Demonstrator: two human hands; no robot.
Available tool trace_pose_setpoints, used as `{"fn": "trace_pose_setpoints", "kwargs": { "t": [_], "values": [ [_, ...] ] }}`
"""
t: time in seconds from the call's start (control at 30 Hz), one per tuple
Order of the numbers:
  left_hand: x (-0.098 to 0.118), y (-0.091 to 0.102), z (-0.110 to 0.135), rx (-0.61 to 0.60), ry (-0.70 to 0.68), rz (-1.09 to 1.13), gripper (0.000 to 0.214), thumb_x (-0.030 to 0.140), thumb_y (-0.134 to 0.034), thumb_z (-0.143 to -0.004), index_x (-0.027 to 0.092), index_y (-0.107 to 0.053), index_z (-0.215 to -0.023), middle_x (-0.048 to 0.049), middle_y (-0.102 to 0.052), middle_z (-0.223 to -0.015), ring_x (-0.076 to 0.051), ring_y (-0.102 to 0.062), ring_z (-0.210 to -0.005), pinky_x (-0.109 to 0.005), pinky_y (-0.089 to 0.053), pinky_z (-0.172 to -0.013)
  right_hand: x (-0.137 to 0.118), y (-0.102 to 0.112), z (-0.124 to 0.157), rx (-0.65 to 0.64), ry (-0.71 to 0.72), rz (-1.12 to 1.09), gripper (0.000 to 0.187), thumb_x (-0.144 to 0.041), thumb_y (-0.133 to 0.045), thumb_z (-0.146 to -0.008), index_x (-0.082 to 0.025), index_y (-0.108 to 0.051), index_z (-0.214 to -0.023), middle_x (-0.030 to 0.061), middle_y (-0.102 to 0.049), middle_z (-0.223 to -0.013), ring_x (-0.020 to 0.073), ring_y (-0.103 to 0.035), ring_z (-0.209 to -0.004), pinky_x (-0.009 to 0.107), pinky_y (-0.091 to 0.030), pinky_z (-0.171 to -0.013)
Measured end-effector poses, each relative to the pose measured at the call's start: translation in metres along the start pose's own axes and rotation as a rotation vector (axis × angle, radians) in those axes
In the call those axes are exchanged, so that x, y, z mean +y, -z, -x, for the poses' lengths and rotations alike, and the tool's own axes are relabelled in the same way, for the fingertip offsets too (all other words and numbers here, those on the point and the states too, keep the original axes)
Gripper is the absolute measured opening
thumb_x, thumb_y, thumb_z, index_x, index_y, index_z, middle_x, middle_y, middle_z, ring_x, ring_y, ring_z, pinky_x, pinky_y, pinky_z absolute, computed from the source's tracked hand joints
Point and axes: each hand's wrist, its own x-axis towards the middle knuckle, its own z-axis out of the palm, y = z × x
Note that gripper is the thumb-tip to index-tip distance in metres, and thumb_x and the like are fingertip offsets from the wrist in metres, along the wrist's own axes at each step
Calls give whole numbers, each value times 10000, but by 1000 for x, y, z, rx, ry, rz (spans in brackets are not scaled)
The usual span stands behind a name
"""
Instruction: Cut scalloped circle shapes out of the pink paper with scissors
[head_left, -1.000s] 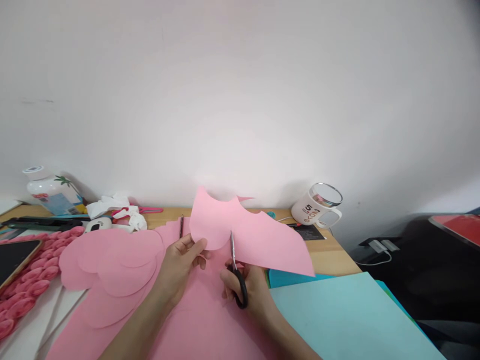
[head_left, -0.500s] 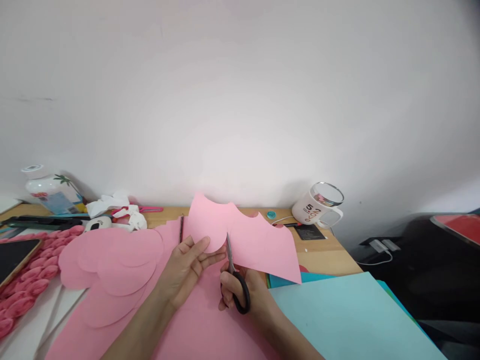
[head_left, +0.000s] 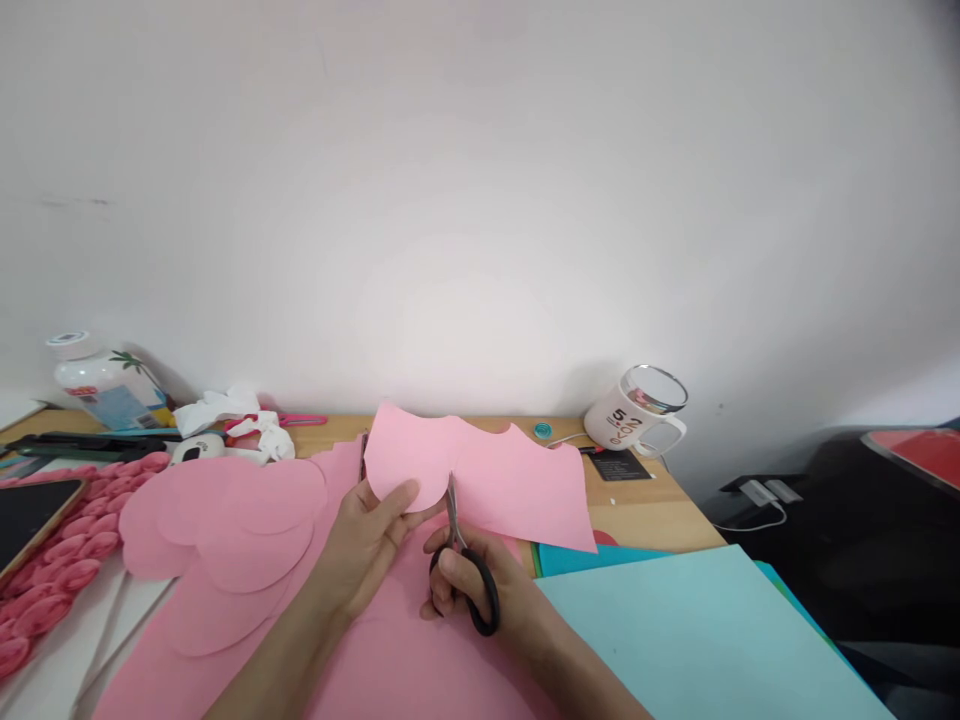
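My left hand point(head_left: 375, 535) pinches the lower left part of a pink paper sheet point(head_left: 517, 480), thumb on top and fingers beneath. The sheet's far edge is scalloped, and a rounded cut curves below the part I hold. In my right hand point(head_left: 472, 575) is a pair of black-handled scissors point(head_left: 487, 595), gripped by the finger loops. Their blades point away from me, with the tips at the cut in the paper. Several pink paper circles point(head_left: 255, 550) lie overlapping to the left of my left hand, on larger pink paper.
Light blue paper point(head_left: 690, 620) lies at the right. A white mug point(head_left: 619, 415) stands by the wall near a black card point(head_left: 619, 464). Back left are a white bottle point(head_left: 109, 385) and crumpled tissue point(head_left: 270, 435). A dark-screened device point(head_left: 34, 515) rests on pink braided fabric point(head_left: 82, 545).
The pink sheet has tilted lower and shifted slightly left. My right hand has drawn back a little, and the scissor handles are spread wider.
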Motion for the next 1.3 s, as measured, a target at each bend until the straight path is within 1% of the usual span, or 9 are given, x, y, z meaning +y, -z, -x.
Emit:
{"fn": "trace_pose_setpoints", "kwargs": {
  "t": [0.13,0.27,0.33,0.4,0.53,0.77,0.93,1.13,1.3],
  "values": [
    [-1,0,1,-3,-8,-56,140,242,-688,-678,112,-636,-676,-92,-701,-784,-262,-630,-843,-396,-496,-790,-4,3,-1,1,46,-39,285,-413,-642,-735,-153,-526,-737,-51,-462,-530,88,-434,-502,276,-449,-586],
    [-3,1,1,-18,8,-164,179,255,-697,-649,108,-646,-737,-76,-684,-714,-209,-618,-681,-341,-502,-653,-2,7,-2,-1,57,-69,265,-378,-651,-735,-144,-553,-813,-44,-479,-550,93,-428,-518,285,-450,-593],
    [-3,3,0,-19,19,-212,175,258,-692,-653,117,-634,-739,-44,-660,-649,-178,-592,-602,-316,-488,-581,-1,9,-3,17,71,-66,254,-362,-657,-732,-144,-558,-816,-43,-482,-545,96,-433,-522,287,-445,-601],
    [-3,5,0,-13,23,-233,167,256,-693,-655,128,-619,-733,-20,-643,-619,-166,-580,-582,-304,-482,-557,-2,10,-4,37,82,-54,247,-350,-669,-719,-147,-554,-800,-45,-479,-541,96,-429,-524,289,-436,-612],
    [-2,7,-1,15,26,-292,195,254,-715,-635,137,-612,-754,-29,-677,-674,-176,-607,-622,-304,-501,-588,-4,11,-4,61,85,-5,245,-339,-685,-693,-147,-552,-767,-33,-489,-564,109,-448,-556,289,-411,-625],
    [-1,8,0,-37,20,-468,170,299,-677,-681,132,-654,-700,-43,-696,-645,-190,-629,-619,-304,-514,-600,-2,15,-4,80,115,52,166,-288,-632,-730,-154,-537,-706,-12,-501,-605,128,-472,-616,253,-353,-578],
    [-1,11,0,-17,-1,-456,165,294,-687,-666,138,-672,-719,-60,-713,-731,-215,-635,-704,-337,-511,-665,-7,13,-3,86,82,63,184,-286,-672,-687,-164,-551,-750,-34,-479,-592,104,-413,-553,249,-349,-568],
    [1,8,0,21,1,-475,190,289,-701,-643,139,-697,-759,-76,-724,-771,-238,-642,-749,-353,-506,-696,-10,13,-2,53,73,37,253,-325,-719,-634,-168,-578,-774,-25,-482,-631,124,-446,-602,272,-381,-626],
    [1,7,0,41,1,-508,179,298,-697,-645,141,-695,-730,-69,-723,-749,-241,-643,-747,-341,-507,-669,-7,14,-3,60,78,35,242,-307,-711,-648,-165,-574,-787,-26,-485,-624,117,-439,-585,277,-379,-630]
  ]
}}
